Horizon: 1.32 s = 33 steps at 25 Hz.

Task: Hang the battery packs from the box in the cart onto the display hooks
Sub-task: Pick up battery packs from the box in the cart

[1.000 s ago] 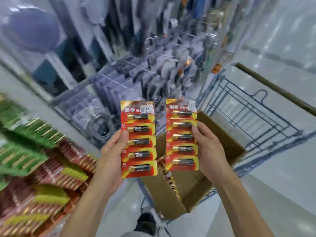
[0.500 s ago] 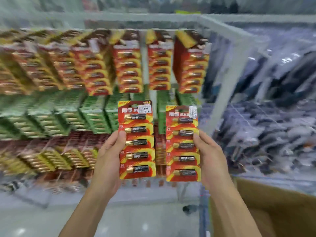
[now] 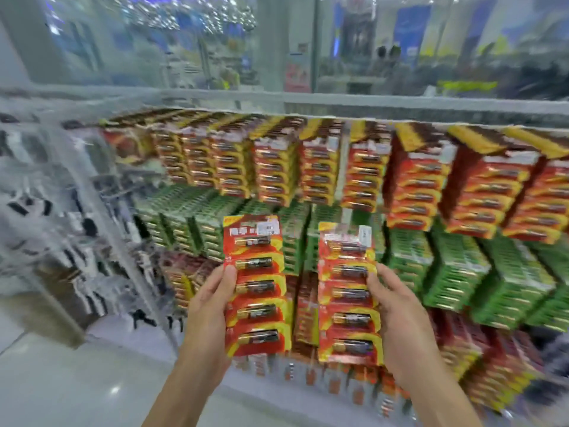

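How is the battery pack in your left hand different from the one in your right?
The left pack sits slightly higher than the right pack. The left pack's white sticker is wide; the right pack's sticker is narrow, right in the corner. The left hand grips its pack's left edge, the right hand its pack's right edge. Both are red and yellow, with five batteries each.

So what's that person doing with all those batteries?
A person is stocking batteries in a shop. The left hand holds one red battery pack upright, the right hand holds a second pack, both in front of rows of red packs and green packs already hanging. Neither held pack is on a hook yet.
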Each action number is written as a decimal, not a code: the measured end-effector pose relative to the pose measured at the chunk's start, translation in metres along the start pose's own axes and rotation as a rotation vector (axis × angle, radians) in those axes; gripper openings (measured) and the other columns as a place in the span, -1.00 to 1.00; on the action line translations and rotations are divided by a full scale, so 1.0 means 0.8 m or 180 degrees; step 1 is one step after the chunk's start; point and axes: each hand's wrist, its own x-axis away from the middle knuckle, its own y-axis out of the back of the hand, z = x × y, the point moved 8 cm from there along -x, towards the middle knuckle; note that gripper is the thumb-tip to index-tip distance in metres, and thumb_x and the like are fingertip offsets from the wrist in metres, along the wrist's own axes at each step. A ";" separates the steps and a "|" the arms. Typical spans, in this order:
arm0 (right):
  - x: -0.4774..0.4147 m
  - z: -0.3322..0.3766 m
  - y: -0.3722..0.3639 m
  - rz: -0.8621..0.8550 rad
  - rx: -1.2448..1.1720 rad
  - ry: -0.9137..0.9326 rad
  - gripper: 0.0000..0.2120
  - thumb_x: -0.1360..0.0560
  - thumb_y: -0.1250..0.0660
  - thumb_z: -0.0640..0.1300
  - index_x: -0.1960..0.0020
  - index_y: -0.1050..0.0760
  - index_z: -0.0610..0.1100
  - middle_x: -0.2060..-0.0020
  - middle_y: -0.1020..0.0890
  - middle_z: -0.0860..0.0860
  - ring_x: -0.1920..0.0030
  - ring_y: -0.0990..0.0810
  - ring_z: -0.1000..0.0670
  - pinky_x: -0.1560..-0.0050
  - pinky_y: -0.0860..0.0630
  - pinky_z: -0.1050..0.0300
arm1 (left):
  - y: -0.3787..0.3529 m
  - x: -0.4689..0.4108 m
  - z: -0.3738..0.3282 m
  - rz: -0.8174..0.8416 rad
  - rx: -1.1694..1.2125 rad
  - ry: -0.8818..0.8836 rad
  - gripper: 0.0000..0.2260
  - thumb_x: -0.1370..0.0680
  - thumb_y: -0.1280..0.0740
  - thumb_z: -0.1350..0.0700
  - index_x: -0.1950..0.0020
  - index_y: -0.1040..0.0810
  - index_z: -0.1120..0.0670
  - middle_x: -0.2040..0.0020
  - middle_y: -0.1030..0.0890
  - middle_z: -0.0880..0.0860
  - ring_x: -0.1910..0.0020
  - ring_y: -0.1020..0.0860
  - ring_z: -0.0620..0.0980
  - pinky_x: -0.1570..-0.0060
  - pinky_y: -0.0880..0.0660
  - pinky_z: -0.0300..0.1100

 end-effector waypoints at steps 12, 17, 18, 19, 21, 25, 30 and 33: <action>-0.107 -0.056 -0.206 0.0283 0.0385 0.0012 -0.37 -0.23 -0.53 0.36 -0.24 -0.62 0.16 -0.24 -0.67 0.08 -0.32 -0.60 -0.12 -0.36 -0.48 -0.32 | 0.146 -0.126 -0.090 -0.0487 0.0020 -0.0006 -0.75 -0.66 -0.30 0.01 -0.32 -0.60 -0.05 -0.08 -0.75 0.16 0.04 -0.74 0.25 0.19 -0.69 0.11; -0.166 -0.058 -0.261 0.0579 0.0272 -0.0023 -0.44 -0.32 -0.51 0.32 -0.26 -0.61 0.14 -0.23 -0.68 0.08 -0.30 -0.62 -0.12 -0.36 -0.49 -0.32 | 0.152 -0.177 -0.101 -0.0674 -0.0174 -0.0061 -0.80 -0.64 -0.32 -0.03 -0.18 -0.66 -0.02 0.00 -0.76 0.15 0.11 -0.75 0.22 0.11 -0.66 0.09; -0.174 -0.060 -0.272 0.0654 0.0225 -0.0041 -0.52 -0.36 -0.49 0.27 -0.23 -0.62 0.15 -0.21 -0.69 0.08 -0.28 -0.63 -0.12 -0.35 -0.50 -0.32 | 0.155 -0.186 -0.104 -0.0714 -0.0181 -0.0078 -0.80 -0.64 -0.33 -0.04 -0.19 -0.66 -0.03 0.00 -0.76 0.14 0.10 -0.75 0.22 0.08 -0.65 0.10; -0.184 -0.063 -0.285 0.0745 0.0206 -0.0088 -0.55 -0.34 -0.51 0.28 -0.18 -0.64 0.19 -0.23 -0.68 0.10 -0.31 -0.62 -0.10 -0.37 -0.48 -0.31 | 0.161 -0.197 -0.107 -0.0763 -0.0183 -0.0112 -0.80 -0.63 -0.33 -0.05 -0.19 -0.66 -0.05 -0.01 -0.76 0.12 0.08 -0.75 0.20 0.06 -0.64 0.09; -0.202 -0.070 -0.301 0.0760 0.0254 -0.0076 -0.42 -0.14 -0.57 0.43 -0.11 -0.65 0.29 -0.34 -0.60 0.16 -0.41 -0.52 -0.06 -0.46 -0.37 -0.31 | 0.171 -0.217 -0.116 -0.0830 -0.0196 -0.0163 -0.78 -0.63 -0.33 -0.06 -0.23 -0.66 -0.07 -0.03 -0.76 0.09 0.04 -0.75 0.19 0.07 -0.63 0.07; -0.239 -0.085 -0.331 0.0755 0.0399 -0.0011 -0.19 -0.01 -0.56 0.55 -0.22 -0.59 0.33 -0.38 -0.56 0.17 -0.45 -0.48 -0.08 -0.48 -0.33 -0.34 | 0.188 -0.262 -0.154 -0.0810 -0.0157 -0.0330 -0.74 -0.61 -0.34 -0.08 -0.24 -0.66 -0.04 -0.06 -0.75 0.12 0.03 -0.74 0.23 0.04 -0.66 0.14; -0.259 -0.090 -0.378 0.0697 0.0410 0.0075 -0.26 -0.06 -0.54 0.51 -0.20 -0.62 0.30 -0.36 -0.56 0.13 -0.38 -0.55 -0.10 -0.43 -0.40 -0.32 | 0.212 -0.323 -0.217 -0.0617 -0.0284 -0.0614 -0.74 -0.65 -0.32 -0.05 -0.28 -0.64 -0.03 -0.09 -0.75 0.11 0.00 -0.74 0.20 0.00 -0.64 0.13; -0.263 -0.088 -0.404 0.0581 0.0333 0.0231 -0.30 -0.12 -0.58 0.45 -0.21 -0.62 0.27 -0.33 -0.61 0.15 -0.38 -0.55 -0.09 -0.42 -0.42 -0.31 | 0.219 -0.352 -0.250 -0.0442 -0.0394 -0.0727 -0.76 -0.67 -0.30 -0.04 -0.29 -0.64 -0.06 -0.09 -0.76 0.06 -0.01 -0.74 0.15 0.03 -0.65 0.07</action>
